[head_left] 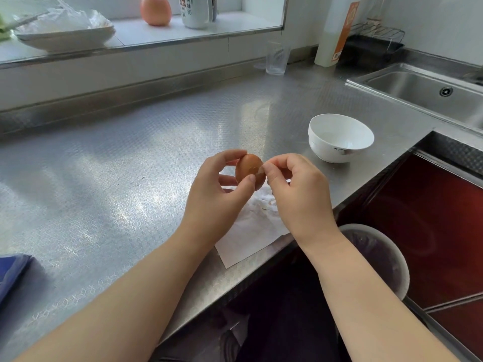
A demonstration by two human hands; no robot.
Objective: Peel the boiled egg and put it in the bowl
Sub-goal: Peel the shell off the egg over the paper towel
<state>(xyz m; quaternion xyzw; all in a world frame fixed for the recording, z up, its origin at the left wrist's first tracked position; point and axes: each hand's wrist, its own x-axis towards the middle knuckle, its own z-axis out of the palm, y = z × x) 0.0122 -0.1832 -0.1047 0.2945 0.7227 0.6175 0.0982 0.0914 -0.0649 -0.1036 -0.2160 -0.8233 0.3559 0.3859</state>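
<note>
A brown boiled egg (248, 169) with its shell on is held above the steel counter by my left hand (217, 194), thumb and fingers wrapped around it. My right hand (295, 189) pinches at the egg's right side with thumb and forefinger, where the shell looks cracked. An empty white bowl (339, 138) stands on the counter to the right and a little beyond the hands. A white paper towel (251, 231) lies on the counter directly under the hands.
The patterned steel counter (117, 178) stretches left. A sink (428, 92) lies at the far right, a clear glass (277, 58) at the back. A lined bin (379, 257) stands below the counter edge. A blue cloth (13, 270) lies at the left edge.
</note>
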